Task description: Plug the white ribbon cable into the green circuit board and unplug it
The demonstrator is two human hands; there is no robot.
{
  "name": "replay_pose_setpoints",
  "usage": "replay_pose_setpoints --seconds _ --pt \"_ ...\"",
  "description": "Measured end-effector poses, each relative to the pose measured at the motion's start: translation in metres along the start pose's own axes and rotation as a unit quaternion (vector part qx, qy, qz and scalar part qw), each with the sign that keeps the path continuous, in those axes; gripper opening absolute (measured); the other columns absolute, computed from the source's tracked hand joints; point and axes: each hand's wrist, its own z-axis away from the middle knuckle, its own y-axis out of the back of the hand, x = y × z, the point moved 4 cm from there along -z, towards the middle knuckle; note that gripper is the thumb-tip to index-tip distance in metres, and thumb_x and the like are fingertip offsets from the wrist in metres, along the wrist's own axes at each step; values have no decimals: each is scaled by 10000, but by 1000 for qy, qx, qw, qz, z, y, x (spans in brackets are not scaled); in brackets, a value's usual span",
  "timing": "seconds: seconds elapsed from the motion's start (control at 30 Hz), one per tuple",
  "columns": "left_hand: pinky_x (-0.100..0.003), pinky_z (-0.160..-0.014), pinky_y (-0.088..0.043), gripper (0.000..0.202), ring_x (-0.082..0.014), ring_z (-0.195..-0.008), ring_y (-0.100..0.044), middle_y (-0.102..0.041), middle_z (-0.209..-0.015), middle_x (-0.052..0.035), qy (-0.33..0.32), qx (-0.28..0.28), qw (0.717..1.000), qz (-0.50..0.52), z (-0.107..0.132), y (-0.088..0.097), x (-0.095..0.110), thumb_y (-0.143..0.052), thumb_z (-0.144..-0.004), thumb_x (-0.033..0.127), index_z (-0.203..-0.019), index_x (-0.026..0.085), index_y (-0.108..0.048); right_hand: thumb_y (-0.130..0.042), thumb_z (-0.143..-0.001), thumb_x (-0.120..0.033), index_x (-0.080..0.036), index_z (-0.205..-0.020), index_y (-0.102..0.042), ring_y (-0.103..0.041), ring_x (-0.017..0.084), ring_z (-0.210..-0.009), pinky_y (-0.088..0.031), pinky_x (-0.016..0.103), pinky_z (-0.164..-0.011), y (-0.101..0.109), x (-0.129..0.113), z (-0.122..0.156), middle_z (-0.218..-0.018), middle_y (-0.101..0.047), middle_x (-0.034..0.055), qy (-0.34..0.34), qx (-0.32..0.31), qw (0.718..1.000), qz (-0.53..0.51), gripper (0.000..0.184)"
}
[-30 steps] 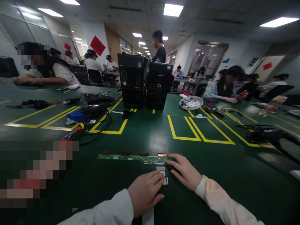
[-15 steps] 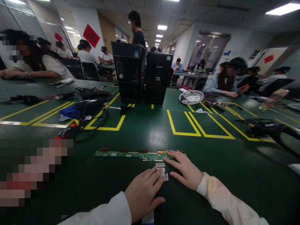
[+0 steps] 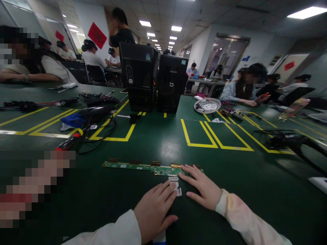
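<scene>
A long, narrow green circuit board (image 3: pixel 143 168) with copper-coloured tabs along its far edge lies flat on the table. My right hand (image 3: pixel 203 187) rests over its right end, fingers spread and extended, covering part of it. Just below the board's middle is a folded, white flat ribbon cable (image 3: pixel 179 192). The fingertips of my left hand (image 3: pixel 154 211) lie on that cable, fingers stretched out and the thumb apart. Beneath the left wrist a white strip with a blue end (image 3: pixel 159 239) shows; whether it belongs to the same cable is hidden.
Two black computer towers (image 3: pixel 170 85) stand beyond the green table (image 3: pixel 163 149), which has yellow tape outlines. At the left are a red-and-black handled tool (image 3: pixel 68 142), a blue cloth (image 3: pixel 73 121) and cables. A white basket (image 3: pixel 207 105) sits far right. Other people sit around.
Both hands keep nearly the same place on the board and cable. The whole view has shifted slightly. Behind the towers, the standing person appears farther left, with a hand raised to the head.
</scene>
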Motion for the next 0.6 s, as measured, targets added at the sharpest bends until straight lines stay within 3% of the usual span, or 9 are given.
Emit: replay_pose_setpoints --seconds 0.3,0.6 --pt "-439 -1041 -358 534 -282 -1305 -375 -418 -1433 -102 -6 10 1000 -3 2 2 -2 -524 -874 404 -1345 170 -429 -468 -887 -467 -233 -1437 -298 -149 275 -1394 -185 544 -1104 1 11 -4 -1510 -227 108 37 -33 999 -17 622" --pt "-437 -1038 -360 531 -280 -1313 -365 -413 -1435 -113 -15 26 999 -12 3 1 -2 -507 -886 401 -1353 165 -413 -470 -893 -430 -226 -1397 -377 -200 277 -1380 -224 534 -1096 4 8 -5 -1486 -269 125 38 7 999 5 552"
